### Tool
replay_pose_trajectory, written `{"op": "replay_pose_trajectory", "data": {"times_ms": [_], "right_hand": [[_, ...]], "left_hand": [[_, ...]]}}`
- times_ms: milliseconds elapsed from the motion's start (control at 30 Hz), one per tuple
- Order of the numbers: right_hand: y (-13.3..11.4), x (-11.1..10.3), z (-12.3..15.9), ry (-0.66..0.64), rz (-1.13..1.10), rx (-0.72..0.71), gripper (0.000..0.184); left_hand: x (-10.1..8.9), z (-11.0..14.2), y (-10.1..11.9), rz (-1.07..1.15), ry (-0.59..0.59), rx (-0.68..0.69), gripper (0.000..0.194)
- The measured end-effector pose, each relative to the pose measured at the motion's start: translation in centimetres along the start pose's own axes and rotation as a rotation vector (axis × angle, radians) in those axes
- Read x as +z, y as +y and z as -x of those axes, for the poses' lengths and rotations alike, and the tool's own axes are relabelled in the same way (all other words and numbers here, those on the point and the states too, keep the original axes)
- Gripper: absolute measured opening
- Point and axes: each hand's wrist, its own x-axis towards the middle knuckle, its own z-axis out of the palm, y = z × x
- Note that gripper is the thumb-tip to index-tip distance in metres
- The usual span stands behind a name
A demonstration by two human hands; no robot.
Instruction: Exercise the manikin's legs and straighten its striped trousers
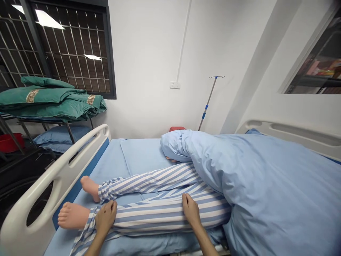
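Note:
A manikin with plastic-looking feet [73,216] lies on a bed in blue-and-white striped trousers [151,213]. My left hand [106,216] is closed on the trouser leg just above the nearer ankle. Farther up the same leg, around the knee or thigh, my right hand [191,211] is also closed, its curled fingers on the striped cloth. The fingertips of both hands are mostly hidden. A light blue quilt [255,170] covers the upper body, its folded edge lying across the thighs. Part of the manikin's hand [171,159] shows under that edge.
The white footboard [62,156] stands at the left and the headboard [298,131] at the right. Behind the bed are an IV pole [210,99] and a red object [177,128]. Green folded bedding [53,103] lies on a rack near a red basin [12,142].

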Motion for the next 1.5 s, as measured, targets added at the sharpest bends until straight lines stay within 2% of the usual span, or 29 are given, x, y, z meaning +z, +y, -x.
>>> {"op": "replay_pose_trajectory", "data": {"times_ms": [100, 233, 333, 433, 533, 633, 700, 833, 933, 1033, 1200, 1300, 1367, 1500], "right_hand": [[-5.0, 3.5, 2.0, -0.063, -0.099, -0.040, 0.044], [-14.2, 10.5, 6.1, -0.281, -0.270, -0.148, 0.041], [-19.2, 14.9, 8.4, -0.383, -0.334, -0.239, 0.038], [-20.8, 17.8, 9.3, -0.409, -0.344, -0.249, 0.035], [-20.4, 19.1, 9.2, -0.418, -0.352, -0.207, 0.034], [-19.9, 19.1, 8.6, -0.453, -0.472, -0.120, 0.035], [-19.9, 18.5, 8.1, -0.461, -0.552, -0.054, 0.036], [-19.4, 16.7, 7.6, -0.412, -0.551, -0.072, 0.035], [-18.4, 16.1, 7.6, -0.418, -0.557, -0.079, 0.035], [-17.7, 15.6, 7.3, -0.436, -0.614, -0.025, 0.036], [-16.7, 13.8, 6.5, -0.410, -0.646, -0.005, 0.036], [-15.7, 12.7, 6.2, -0.390, -0.600, 0.017, 0.037], [-15.1, 12.0, 6.0, -0.380, -0.600, 0.030, 0.037], [-14.1, 10.4, 5.3, -0.339, -0.636, 0.022, 0.035]], "left_hand": [[0.4, 0.0, -0.4, 0.022, 0.024, 0.004, 0.031], [1.3, -0.3, -1.5, 0.101, 0.024, 0.020, 0.032], [1.6, -0.6, -2.7, 0.198, -0.017, 0.089, 0.029], [0.8, -1.0, -3.0, 0.385, 0.005, 0.080, 0.022], [-0.7, -1.6, -1.8, 0.628, 0.034, -0.010, 0.029], [-1.4, -1.8, 0.2, 0.878, 0.053, -0.086, 0.039], [-1.2, -1.7, 1.2, 0.954, 0.049, -0.105, 0.040], [0.0, -1.3, 2.1, 0.860, -0.016, -0.051, 0.037], [0.0, -1.0, 3.0, 0.889, 0.011, -0.112, 0.039], [-0.2, -0.5, 4.0, 0.941, 0.020, -0.142, 0.040], [-0.2, 0.3, 5.5, 0.759, -0.005, -0.067, 0.035], [-0.1, 0.6, 6.9, 0.849, 0.022, -0.120, 0.038], [0.1, 0.8, 8.0, 0.893, -0.005, -0.115, 0.039], [0.8, 1.4, 9.9, 0.774, -0.066, -0.052, 0.037]]}}
